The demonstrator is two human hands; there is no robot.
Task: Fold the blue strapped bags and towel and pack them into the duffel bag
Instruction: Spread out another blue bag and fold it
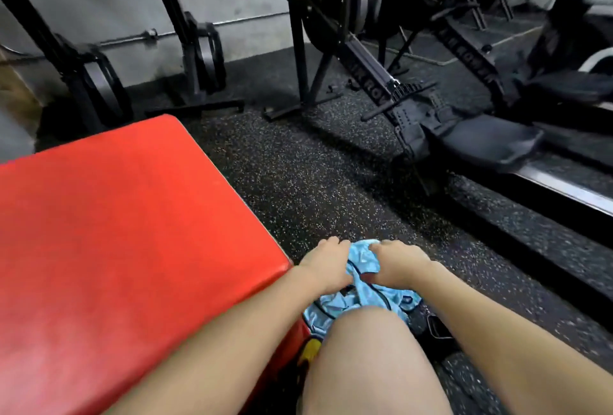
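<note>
Low in the middle of the frame, both hands are bunched into a light blue bag (361, 282), a shiny, slippery-looking fabric with thin dark cords or trim running through it. It's all crumpled, so there's no clean shape, but the heap runs roughly from the top center of the bundle down toward the lower left and lower right, spreading wider near the bare knee (368, 361) that covers its lower edge. The left hand (326, 265) has its fingers curled down over the left side of the fabric, gripping it, and the right hand (398, 265) does the same on the right side, fingers bent into the cloth with knuckles up (fingertips are mostly buried, so exactly how they pinch is hard to say). The bag sits over the speckled black rubber floor (315, 189), just beside the corner of a big red padded bench (116, 232) that fills the left half of the frame, smooth vinyl with rounded edges. Something dark with a black strap (434, 331) lies on the floor just right of the knee. Upper right has a black rowing machine (414, 109) with a metal rail; upper left has black stands against a grey wall.
</note>
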